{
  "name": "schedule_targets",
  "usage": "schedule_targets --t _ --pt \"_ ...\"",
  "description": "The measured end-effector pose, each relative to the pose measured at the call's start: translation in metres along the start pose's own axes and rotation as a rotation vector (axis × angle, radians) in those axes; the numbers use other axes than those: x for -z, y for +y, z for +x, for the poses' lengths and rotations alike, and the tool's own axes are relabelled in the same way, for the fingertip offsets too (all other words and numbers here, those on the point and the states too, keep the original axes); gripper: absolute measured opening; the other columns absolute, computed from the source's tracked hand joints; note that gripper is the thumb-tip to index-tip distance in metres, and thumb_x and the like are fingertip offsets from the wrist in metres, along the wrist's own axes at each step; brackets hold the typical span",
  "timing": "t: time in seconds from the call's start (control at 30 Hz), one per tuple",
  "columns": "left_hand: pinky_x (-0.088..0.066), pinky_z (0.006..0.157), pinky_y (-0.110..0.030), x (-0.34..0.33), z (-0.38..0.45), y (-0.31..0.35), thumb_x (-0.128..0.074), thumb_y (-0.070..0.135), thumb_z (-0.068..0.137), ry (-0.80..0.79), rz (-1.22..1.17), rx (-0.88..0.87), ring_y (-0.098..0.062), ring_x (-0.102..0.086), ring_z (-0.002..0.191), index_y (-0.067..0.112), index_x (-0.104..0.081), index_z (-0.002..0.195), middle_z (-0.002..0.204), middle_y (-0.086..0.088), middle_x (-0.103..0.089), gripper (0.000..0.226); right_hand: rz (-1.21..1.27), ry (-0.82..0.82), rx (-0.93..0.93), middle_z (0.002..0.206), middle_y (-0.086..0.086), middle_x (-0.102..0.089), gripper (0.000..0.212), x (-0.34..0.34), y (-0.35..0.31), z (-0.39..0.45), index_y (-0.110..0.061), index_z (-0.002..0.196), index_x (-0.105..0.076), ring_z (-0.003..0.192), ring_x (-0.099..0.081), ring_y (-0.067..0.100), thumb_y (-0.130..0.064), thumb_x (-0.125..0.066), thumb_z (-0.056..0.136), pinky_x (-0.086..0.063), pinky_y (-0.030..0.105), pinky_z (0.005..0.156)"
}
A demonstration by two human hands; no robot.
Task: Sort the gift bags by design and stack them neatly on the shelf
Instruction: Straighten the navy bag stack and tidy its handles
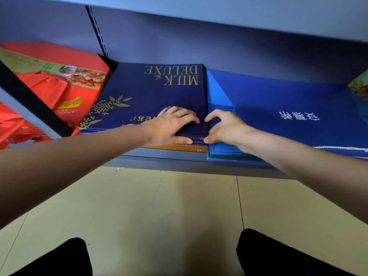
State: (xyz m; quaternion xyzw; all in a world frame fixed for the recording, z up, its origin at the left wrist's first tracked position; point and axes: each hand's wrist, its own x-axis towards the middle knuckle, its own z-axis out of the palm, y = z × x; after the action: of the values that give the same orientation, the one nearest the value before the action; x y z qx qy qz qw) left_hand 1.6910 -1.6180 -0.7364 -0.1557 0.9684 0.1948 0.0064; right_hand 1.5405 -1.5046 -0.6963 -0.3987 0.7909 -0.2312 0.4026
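A stack of dark navy gift bags [151,90] printed "MILK DELUXE" in gold lies flat on the grey shelf [159,156]. My left hand [171,124] grips the stack's near right corner, fingers on top and thumb at the front edge. My right hand [225,126] sits at the same corner, with its thumb against the navy stack's front edge and its index finger curved over the seam. To the right lies a stack of bright blue bags [278,116] with white characters. An orange bag [169,147] shows under the navy stack.
Red bags [59,76] with a food picture lie on the shelf at the left, beside a black bar [31,100]. Another printed bag [360,84] peeks in at the far right. An upper shelf [239,14] hangs overhead. My dark knees [278,255] are above the beige tiled floor [169,206].
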Motion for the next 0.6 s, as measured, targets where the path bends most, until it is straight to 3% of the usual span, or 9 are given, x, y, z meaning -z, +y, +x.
schedule_targets --t 0.13,0.2,0.27,0.47,0.6 --pt "-0.012 0.115 -0.045 0.009 -0.002 -0.004 -0.066 0.048 0.08 -0.055 0.053 0.004 -0.022 -0.017 0.139 0.027 -0.031 0.143 0.151 0.001 -0.024 0.075 -0.218 0.011 0.106 0.102 0.009 -0.066 0.052 0.002 -0.003 0.001 -0.02 0.113 -0.053 0.094 -0.062 0.021 -0.012 -0.08 0.07 -0.05 0.035 0.088" --pt "-0.013 0.115 -0.044 0.019 -0.016 -0.015 -0.073 0.049 0.073 -0.053 0.11 0.036 -0.022 -0.016 0.14 0.027 -0.027 0.145 0.151 0.001 -0.022 0.088 -0.349 -0.013 0.193 0.115 0.007 -0.056 0.064 0.0 -0.002 0.0 -0.021 0.122 -0.048 0.104 -0.055 0.023 -0.019 -0.082 0.068 -0.047 0.04 0.093" --pt "-0.014 0.115 -0.044 0.027 -0.038 -0.03 -0.076 0.047 0.069 -0.078 0.179 0.105 -0.022 -0.015 0.14 0.029 -0.024 0.146 0.152 0.002 -0.02 0.094 -0.444 -0.022 0.25 0.116 0.003 -0.042 0.072 -0.003 0.0 -0.001 -0.024 0.13 -0.043 0.109 -0.047 0.022 -0.022 -0.082 0.069 -0.044 0.04 0.095" --pt "-0.022 0.112 -0.045 0.035 -0.075 -0.058 -0.075 0.038 0.075 -0.073 0.217 0.304 -0.032 -0.026 0.133 0.026 -0.026 0.145 0.147 -0.005 -0.03 0.087 -0.544 0.0 0.311 0.111 0.002 -0.038 0.069 -0.001 -0.007 0.003 -0.024 0.131 -0.046 0.108 -0.047 0.023 -0.019 -0.081 0.071 -0.044 0.038 0.094" --pt "-0.021 0.113 -0.05 0.038 -0.073 -0.063 -0.074 0.048 0.072 -0.125 0.216 0.36 -0.034 -0.021 0.137 0.028 -0.021 0.146 0.149 -0.004 -0.026 0.093 -0.646 -0.039 0.295 0.133 0.004 -0.034 0.078 0.002 -0.009 0.002 -0.025 0.138 -0.039 0.123 -0.038 0.025 -0.028 -0.08 0.072 -0.038 0.036 0.099"
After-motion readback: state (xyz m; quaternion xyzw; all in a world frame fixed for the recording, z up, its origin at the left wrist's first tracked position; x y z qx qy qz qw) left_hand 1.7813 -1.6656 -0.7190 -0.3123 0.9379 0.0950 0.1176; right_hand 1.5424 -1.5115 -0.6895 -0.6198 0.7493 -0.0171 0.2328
